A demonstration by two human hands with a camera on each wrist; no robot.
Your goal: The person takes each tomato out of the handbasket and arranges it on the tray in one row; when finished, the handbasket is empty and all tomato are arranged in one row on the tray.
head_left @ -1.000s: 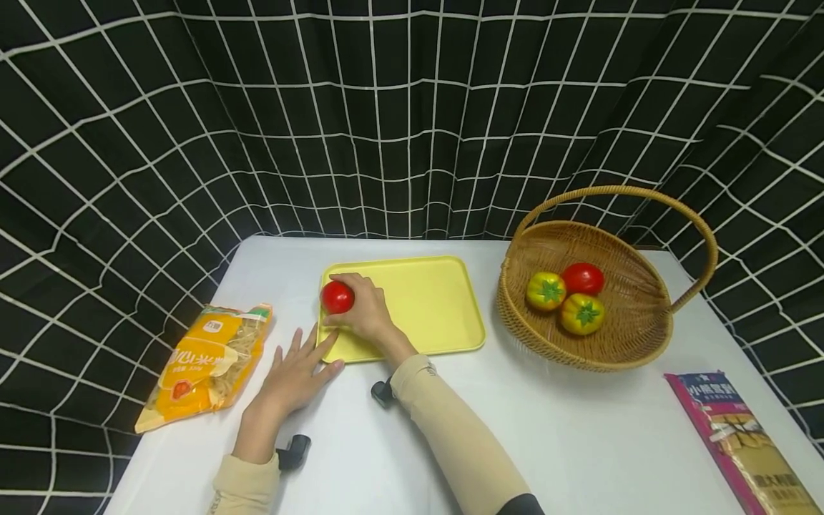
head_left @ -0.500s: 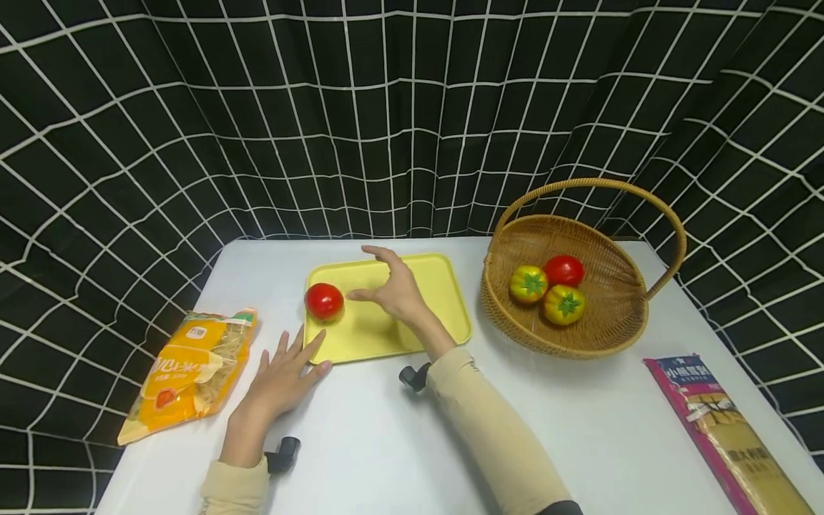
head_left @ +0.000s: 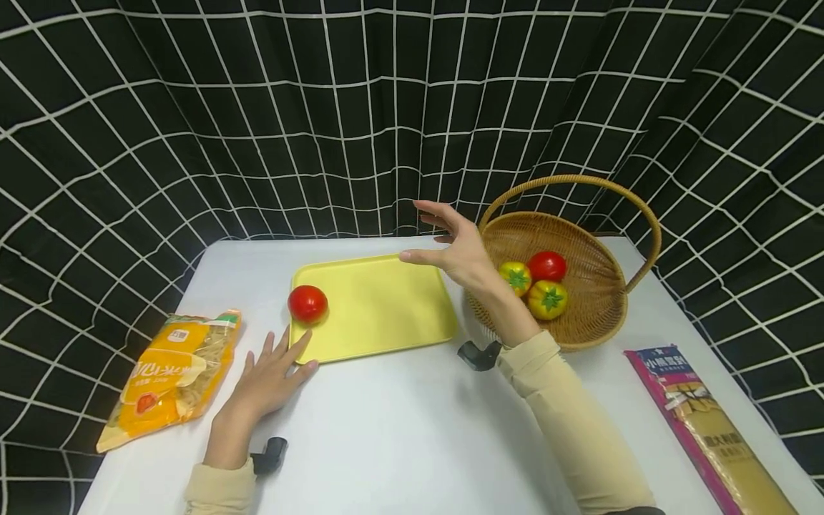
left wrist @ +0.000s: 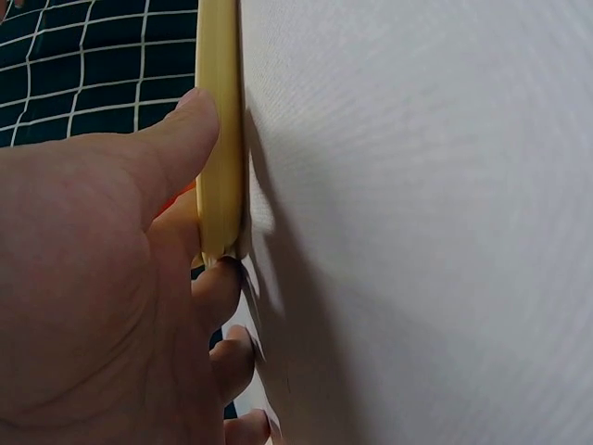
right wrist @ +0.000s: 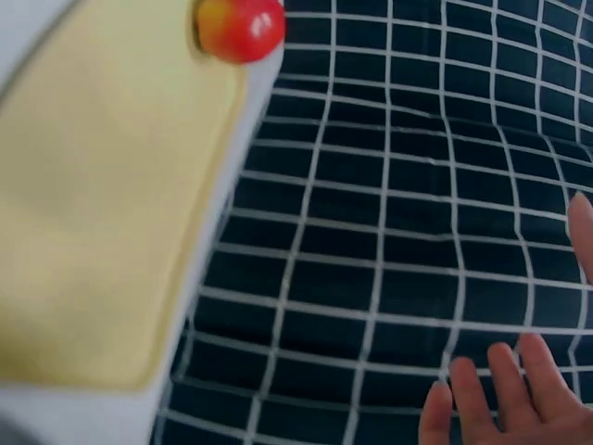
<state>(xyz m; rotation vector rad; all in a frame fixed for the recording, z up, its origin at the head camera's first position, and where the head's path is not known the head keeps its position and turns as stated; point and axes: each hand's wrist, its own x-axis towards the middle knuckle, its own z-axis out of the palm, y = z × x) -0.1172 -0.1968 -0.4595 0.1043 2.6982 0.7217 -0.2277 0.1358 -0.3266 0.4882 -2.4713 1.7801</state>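
Note:
A red tomato [head_left: 307, 305] lies at the left end of a yellow tray [head_left: 380, 307]. My left hand [head_left: 267, 383] has its fingers spread at the tray's near left corner, thumb and index finger right at the rim; the left wrist view shows the thumb against the tray's side [left wrist: 220, 139]. My right hand [head_left: 466, 250] is raised beyond the tray's right end, thumb and fingers apart with nothing between them. It overlaps the left side of a wicker basket [head_left: 601, 286] in the head view. In the basket sit a red tomato [head_left: 547, 266] and two yellow-green ones [head_left: 548, 300].
An orange bag [head_left: 170, 379] of dried food lies at the left of the white table [head_left: 399, 429]. On the right lies a long pink and blue packet [head_left: 702, 422]. The basket's tall handle [head_left: 579, 179] arches over it. A black gridded curtain [head_left: 360, 121] hangs behind.
My right hand has let go of the tomato on the tray and moved right and up toward the basket. My left hand stays at the tray's corner. The head view has shifted slightly.

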